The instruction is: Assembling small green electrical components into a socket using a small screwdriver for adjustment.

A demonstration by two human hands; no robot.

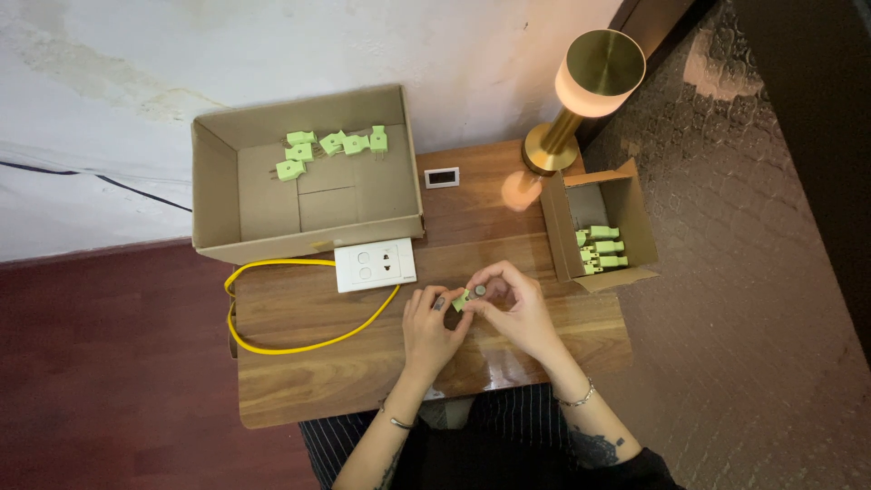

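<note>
Both of my hands meet over the middle of a small wooden table (308, 381). Between their fingertips is one small light-green plug adapter (464, 299). My left hand (429, 328) pinches its left side and my right hand (513, 307) holds its right side. Just left of my hands lies a white wall socket plate (376, 264) with a yellow cable (272, 340) looping from it across the table.
A large open cardboard box (218, 181) at the back left holds several green adapters (331, 145). A smaller cardboard box (635, 218) at the right holds several more. A brass table lamp (581, 91), lit, and a small white device (442, 177) stand at the back.
</note>
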